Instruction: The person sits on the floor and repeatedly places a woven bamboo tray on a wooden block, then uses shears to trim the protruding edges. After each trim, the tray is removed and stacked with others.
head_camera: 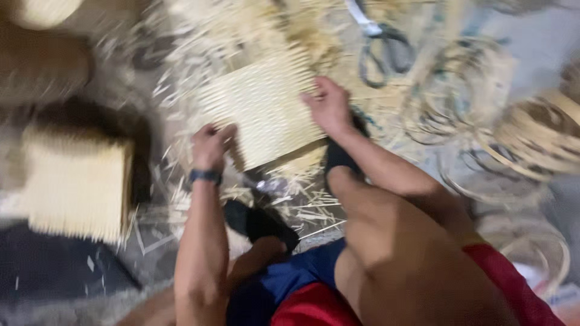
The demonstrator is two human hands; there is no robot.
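Note:
A pale woven cane panel (263,108) lies tilted on the floor in front of me, loose strand ends sticking out along its edges. My left hand (210,147) grips its near left corner, fingers curled over the edge; a dark band sits on that wrist. My right hand (329,104) presses on the panel's right edge, fingers closed on it. My knees and feet in dark sandals sit just below the panel. The picture is blurred.
A stack of similar woven panels (75,187) stands at the left. Scissors (382,45) lie at the top centre. Coils of cane strips (465,90) and hoops (541,136) fill the right. Cut strand scraps (305,211) litter the floor.

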